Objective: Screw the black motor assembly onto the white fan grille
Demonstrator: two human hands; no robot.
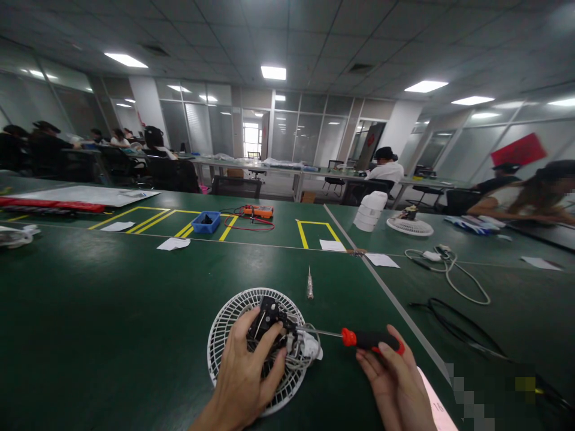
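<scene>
A round white fan grille (pixel 218 320) lies on the green table in front of me. On it rests a black fan motor (pixel 268 309) with a coiled grey-white cable (pixel 300 357) beside it. My left hand (pixel 248 365) grips the motor from above, fingers bent around it. In my right hand (pixel 398 374) is a screwdriver (pixel 368 339) with a red and black handle, held level. Its shaft points left and its tip meets the motor's side; the exact contact spot is too small to make out. A small clear-handled screwdriver (pixel 309 286) lies beyond the grille.
Farther back are a blue bin (pixel 206 222) with dark parts, an orange multimeter (pixel 258 211) with red leads, and yellow tape outlines. To the right stand white stacked cups (pixel 370 211), another grille (pixel 409 225), a grey cable (pixel 467 287) and a black cable (pixel 462 326). Other people sit at distant tables.
</scene>
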